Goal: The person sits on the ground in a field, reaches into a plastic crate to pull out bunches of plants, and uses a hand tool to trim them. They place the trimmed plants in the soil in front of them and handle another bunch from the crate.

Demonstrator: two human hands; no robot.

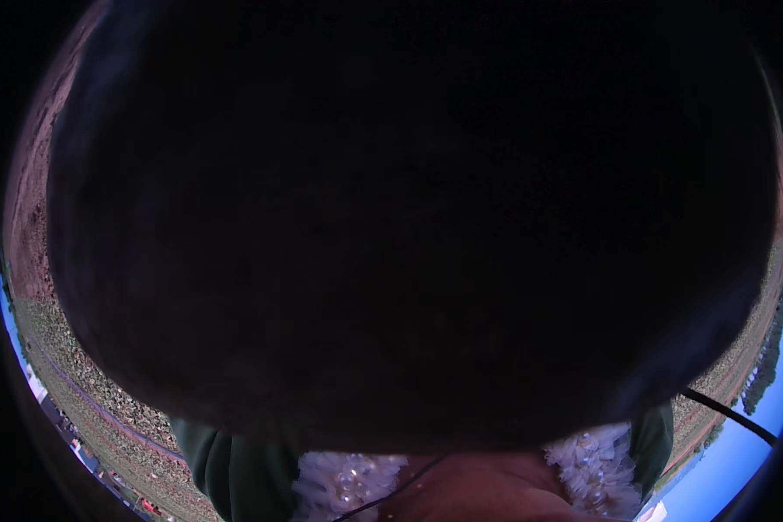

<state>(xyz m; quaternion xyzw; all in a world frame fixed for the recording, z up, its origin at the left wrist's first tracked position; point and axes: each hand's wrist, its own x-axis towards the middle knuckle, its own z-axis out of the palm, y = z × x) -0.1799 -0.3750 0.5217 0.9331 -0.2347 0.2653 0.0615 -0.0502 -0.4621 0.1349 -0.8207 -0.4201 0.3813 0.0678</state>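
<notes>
Neither my left hand nor my right hand can be made out. A large dark, blurred object (391,228), very close to the lens, covers most of the view; what it is cannot be told, and whatever lies behind it is hidden. Below its lower edge shows my dark green garment (235,476). White ruffled trim (352,479) with shiny pearl-like beads lies on both sides of my bare neckline. A thin dark cord (424,471) crosses the neckline at a slant.
Outdoor ground surrounds me: bare reddish soil (29,215) at the left, rough field (91,365) below it. A thin line (124,427) runs along the field. Trees (767,365) and blue sky (750,450) edge the right, where a black cable (724,412) stretches outward.
</notes>
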